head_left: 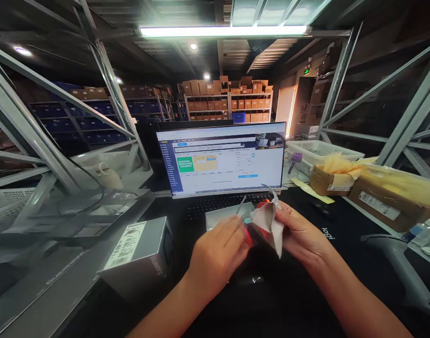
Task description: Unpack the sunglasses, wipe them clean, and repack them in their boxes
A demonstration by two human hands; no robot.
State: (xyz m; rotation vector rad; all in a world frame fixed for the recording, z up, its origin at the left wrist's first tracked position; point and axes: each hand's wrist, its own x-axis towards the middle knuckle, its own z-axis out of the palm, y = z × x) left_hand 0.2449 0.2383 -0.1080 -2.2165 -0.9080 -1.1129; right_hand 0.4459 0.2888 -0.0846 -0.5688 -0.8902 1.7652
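Both my hands meet over the dark desk in front of the laptop [222, 159]. My left hand [217, 253] pinches a small red item [252, 232] with a thin arm sticking up, possibly glasses. My right hand [297, 232] holds a grey cleaning cloth [269, 223] pressed against that item. A small open white box [224, 216] lies just behind my hands, on the laptop's keyboard.
A grey product box [144, 256] stands at the left, with flat grey boxes [60, 281] beside it. Cardboard boxes with yellow padding [387, 192] and a white basket [320, 150] sit at the right. A scanner handle [394, 263] lies front right. Metal shelf frames flank the desk.
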